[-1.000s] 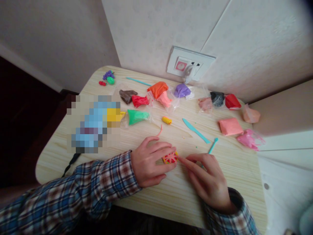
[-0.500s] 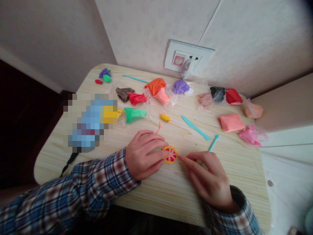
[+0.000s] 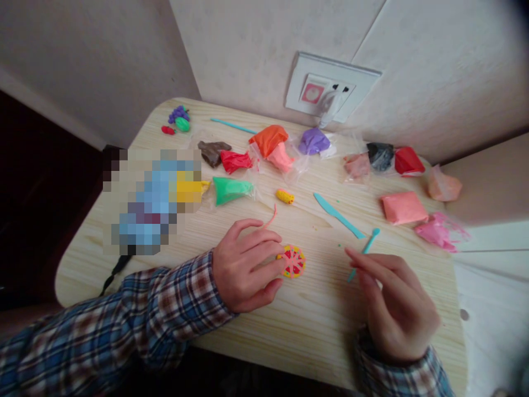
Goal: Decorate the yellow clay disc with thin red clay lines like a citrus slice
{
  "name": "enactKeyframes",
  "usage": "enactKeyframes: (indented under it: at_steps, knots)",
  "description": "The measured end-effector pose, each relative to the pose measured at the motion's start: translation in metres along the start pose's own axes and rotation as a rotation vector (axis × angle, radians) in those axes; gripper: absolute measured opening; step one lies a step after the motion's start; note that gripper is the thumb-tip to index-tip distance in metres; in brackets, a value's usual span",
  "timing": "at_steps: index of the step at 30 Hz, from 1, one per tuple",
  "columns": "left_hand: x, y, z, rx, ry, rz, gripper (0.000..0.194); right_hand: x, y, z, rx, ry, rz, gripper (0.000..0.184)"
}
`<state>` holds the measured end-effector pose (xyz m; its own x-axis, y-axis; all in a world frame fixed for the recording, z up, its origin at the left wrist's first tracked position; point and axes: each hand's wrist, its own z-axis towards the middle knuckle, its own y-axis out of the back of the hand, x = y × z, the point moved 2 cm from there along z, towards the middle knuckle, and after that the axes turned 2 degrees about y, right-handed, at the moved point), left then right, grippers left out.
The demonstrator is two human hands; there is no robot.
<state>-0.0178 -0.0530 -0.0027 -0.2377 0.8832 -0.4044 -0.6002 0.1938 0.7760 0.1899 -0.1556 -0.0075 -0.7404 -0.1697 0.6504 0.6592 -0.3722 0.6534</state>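
Note:
A small round clay piece (image 3: 293,261), yellow at the rim with red wedges and pink strips, lies flat on the table. My left hand (image 3: 252,267) rests beside it, fingers spread, fingertips touching its left edge. A thin pink clay strip (image 3: 271,217) lies just beyond the left fingers. My right hand (image 3: 394,303) is raised off to the right, away from the round piece. Its fingers are pressed together, thumb close under the index finger, and nothing shows in them. Behind the right fingertips is a turquoise modelling stick (image 3: 371,241), partly covered by the hand.
A turquoise plastic knife (image 3: 339,215) and a yellow clay corn cob (image 3: 285,196) lie beyond the hands. Clay bags, including a green one (image 3: 232,190) and a salmon one (image 3: 404,208), line the back and right. Clay grapes (image 3: 178,114) sit back left. A pixelated item (image 3: 155,201) is at left.
My right hand has left the round piece's right edge and moved right. My left hand stays at the left edge. The view has shifted slightly.

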Motion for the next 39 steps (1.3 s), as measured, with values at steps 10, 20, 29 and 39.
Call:
enactKeyframes:
  at_steps: [10,20,29,39]
  knots:
    - [0.005,-0.015,0.002,0.13,0.123,0.041,0.043,0.002,-0.01,0.007,0.082,-0.038,-0.041,0.029]
    - [0.004,-0.003,0.007,-0.011,0.134,-0.095,0.041,0.009,-0.011,0.008,0.086,0.088,-0.086,0.034]
    - [0.006,0.0,0.008,-0.001,0.087,-0.286,0.039,0.027,-0.019,0.018,0.114,0.278,-0.068,0.013]
    - [-0.005,-0.001,0.002,0.112,0.002,0.061,0.037,0.02,-0.031,0.021,0.118,0.04,-0.292,0.021]
